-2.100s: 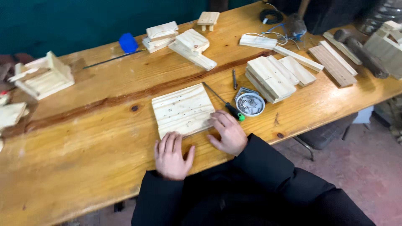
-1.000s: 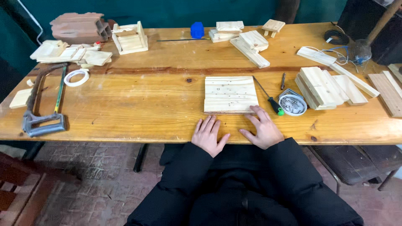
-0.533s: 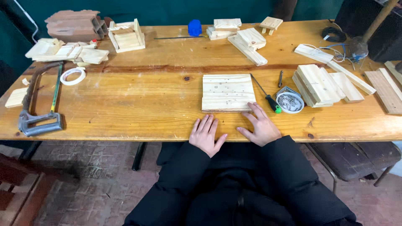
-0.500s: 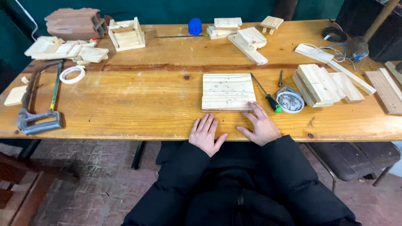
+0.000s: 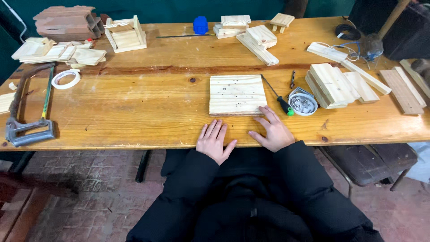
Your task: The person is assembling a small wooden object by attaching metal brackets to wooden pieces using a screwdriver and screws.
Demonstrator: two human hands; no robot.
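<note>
My left hand (image 5: 214, 140) lies flat on the front edge of the wooden table (image 5: 134, 107), fingers spread, holding nothing. My right hand (image 5: 273, 131) rests flat beside it, its fingertips close to the near right corner of a square pale wood panel (image 5: 236, 94). A screwdriver with a black and green handle (image 5: 278, 100) lies just right of the panel. Beside the screwdriver stands a small round tin of screws (image 5: 303, 104). Both sleeves are black.
A hacksaw (image 5: 27, 114) and a tape roll (image 5: 65, 78) lie at the left. Stacks of wood pieces (image 5: 335, 84) sit at the right, with more wood parts (image 5: 256, 39), a small wooden box (image 5: 126, 35), a blue object (image 5: 200, 24) and bricks (image 5: 67, 21) along the back.
The camera view swung left and settled to show the whole table. Both hands stay flat at the front edge, barely shifted.
</note>
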